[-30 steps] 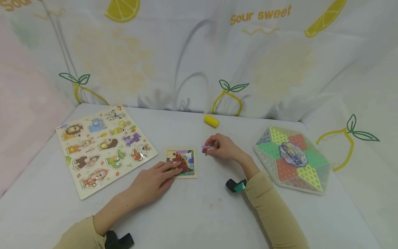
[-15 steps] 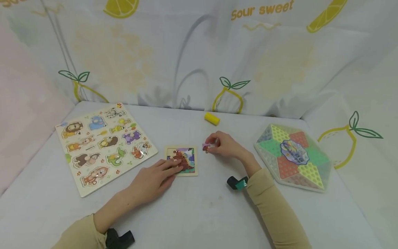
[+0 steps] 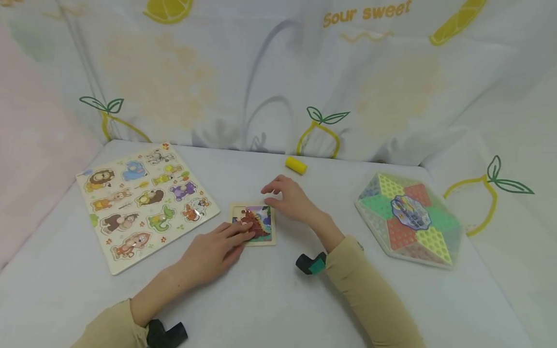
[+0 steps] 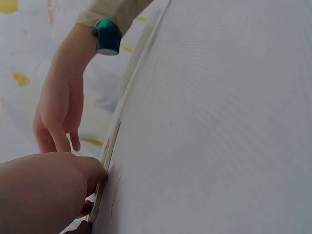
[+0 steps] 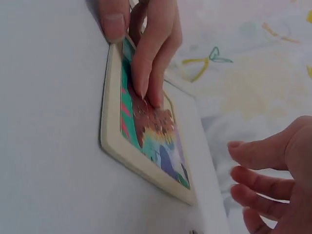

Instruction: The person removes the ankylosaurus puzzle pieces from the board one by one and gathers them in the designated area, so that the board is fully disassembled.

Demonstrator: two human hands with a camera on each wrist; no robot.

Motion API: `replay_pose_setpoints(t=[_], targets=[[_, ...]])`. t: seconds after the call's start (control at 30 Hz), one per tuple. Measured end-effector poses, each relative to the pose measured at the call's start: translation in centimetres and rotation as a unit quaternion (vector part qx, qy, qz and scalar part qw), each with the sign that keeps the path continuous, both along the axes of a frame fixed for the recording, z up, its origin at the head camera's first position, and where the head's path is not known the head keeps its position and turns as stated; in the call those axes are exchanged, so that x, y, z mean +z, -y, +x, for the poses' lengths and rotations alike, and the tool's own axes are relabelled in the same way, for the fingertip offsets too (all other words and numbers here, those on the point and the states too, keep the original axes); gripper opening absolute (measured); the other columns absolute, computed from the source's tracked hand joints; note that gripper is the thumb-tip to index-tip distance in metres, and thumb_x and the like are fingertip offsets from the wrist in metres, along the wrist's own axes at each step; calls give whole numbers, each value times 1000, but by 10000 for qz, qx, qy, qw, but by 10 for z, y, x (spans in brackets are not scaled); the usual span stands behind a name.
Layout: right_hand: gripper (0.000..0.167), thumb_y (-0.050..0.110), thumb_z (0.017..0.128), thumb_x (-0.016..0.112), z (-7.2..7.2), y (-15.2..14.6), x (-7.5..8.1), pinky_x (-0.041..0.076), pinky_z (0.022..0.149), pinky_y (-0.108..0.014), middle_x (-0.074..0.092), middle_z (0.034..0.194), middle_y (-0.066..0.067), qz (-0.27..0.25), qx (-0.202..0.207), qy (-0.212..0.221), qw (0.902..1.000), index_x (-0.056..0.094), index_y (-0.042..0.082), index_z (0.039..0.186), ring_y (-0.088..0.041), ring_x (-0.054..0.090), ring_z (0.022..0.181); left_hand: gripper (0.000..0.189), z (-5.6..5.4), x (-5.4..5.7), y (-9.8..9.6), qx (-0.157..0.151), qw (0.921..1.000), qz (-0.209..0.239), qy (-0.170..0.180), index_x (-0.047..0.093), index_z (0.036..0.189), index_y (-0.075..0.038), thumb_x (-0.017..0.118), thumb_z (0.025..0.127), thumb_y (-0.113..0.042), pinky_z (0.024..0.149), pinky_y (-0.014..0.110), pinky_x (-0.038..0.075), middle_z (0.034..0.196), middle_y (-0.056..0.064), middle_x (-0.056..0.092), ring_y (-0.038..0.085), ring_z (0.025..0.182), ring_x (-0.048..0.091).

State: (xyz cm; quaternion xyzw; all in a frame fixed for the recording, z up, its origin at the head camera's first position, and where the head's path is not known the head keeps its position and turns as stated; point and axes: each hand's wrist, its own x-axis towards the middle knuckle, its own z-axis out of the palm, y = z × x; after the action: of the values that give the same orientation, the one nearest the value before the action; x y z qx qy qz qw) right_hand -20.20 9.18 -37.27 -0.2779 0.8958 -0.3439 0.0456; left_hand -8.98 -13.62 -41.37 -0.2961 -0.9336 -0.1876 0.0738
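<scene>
A small square jigsaw puzzle (image 3: 261, 241) in a pale wooden frame shows a brown spiky dinosaur; bare wood shows at its upper left. My left hand (image 3: 217, 249) rests on its left part, fingertips pressing the picture. In the right wrist view, the left thumb (image 5: 114, 27) lies at the frame's edge. My right hand (image 3: 289, 200) hovers just above the puzzle's upper right corner. Its thumb and fingers are apart in the right wrist view, with nothing visible between them. The small purple-and-brown piece seen in it earlier does not show in the head view.
A large animal peg board (image 3: 148, 205) lies at left. A hexagonal Chinese checkers board (image 3: 411, 220) lies at right. Behind the right hand is a yellow cylinder (image 3: 296, 165). A tiny dark-edged thing (image 5: 193, 232) shows at the right wrist view's bottom.
My right hand has moved left to the puzzle's upper right corner, and its fingers have spread; the piece it pinched no longer shows between them. The left hand has stayed in place.
</scene>
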Motion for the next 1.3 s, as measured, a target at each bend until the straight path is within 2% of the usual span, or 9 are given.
replay_pose_setpoints(t=[0.17,0.4,0.63,0.83,1.0,1.13,1.3], targets=[[21,14,97,66,6,20,-8,51,91,-36,63,111,-10,435,331,218,9983,73,4,114,-24,59,103,35,-2,1,0,-85,9999,56,-20,68,131,-22,66,96,-22,56,26,51,137,-2,63,18,119,62],[19,16,97,66,16,26,-13,50,90,-39,61,110,-8,792,415,-183,9958,75,7,112,-25,55,103,35,-2,3,0,-60,10000,6,-30,68,131,-23,66,96,-23,57,27,52,140,-4,61,17,120,61],[20,15,97,66,17,29,-8,51,90,-37,61,107,-7,1055,612,-414,9917,75,4,112,-24,56,101,36,-2,4,0,-40,9999,-115,83,67,133,-22,66,97,-24,55,24,48,141,-2,60,17,115,62],[24,7,97,65,16,26,-7,49,90,-36,59,107,-8,1083,826,-446,9897,74,4,118,-25,53,100,36,-3,5,-1,-93,9998,-158,29,67,133,-22,65,97,-24,59,27,52,141,-3,60,17,120,61],[28,7,94,68,12,24,-10,48,90,-37,59,111,-8,992,928,-193,9905,72,7,122,-24,52,104,36,-3,5,0,-68,9998,-160,78,67,133,-21,65,97,-23,59,26,52,141,-1,60,18,120,61],[27,8,93,70,10,24,-12,49,93,-40,59,115,-7,893,771,137,9929,72,7,120,-23,54,109,36,-2,4,1,-60,9999,-134,37,67,133,-21,65,97,-24,60,28,54,140,-1,61,19,121,61],[25,4,92,69,11,27,-13,49,98,-43,57,118,-9,931,668,173,9933,69,7,117,-26,52,114,35,0,2,2,-47,10000,-86,-15,67,132,-22,65,97,-23,60,31,55,136,-1,63,19,120,61]])
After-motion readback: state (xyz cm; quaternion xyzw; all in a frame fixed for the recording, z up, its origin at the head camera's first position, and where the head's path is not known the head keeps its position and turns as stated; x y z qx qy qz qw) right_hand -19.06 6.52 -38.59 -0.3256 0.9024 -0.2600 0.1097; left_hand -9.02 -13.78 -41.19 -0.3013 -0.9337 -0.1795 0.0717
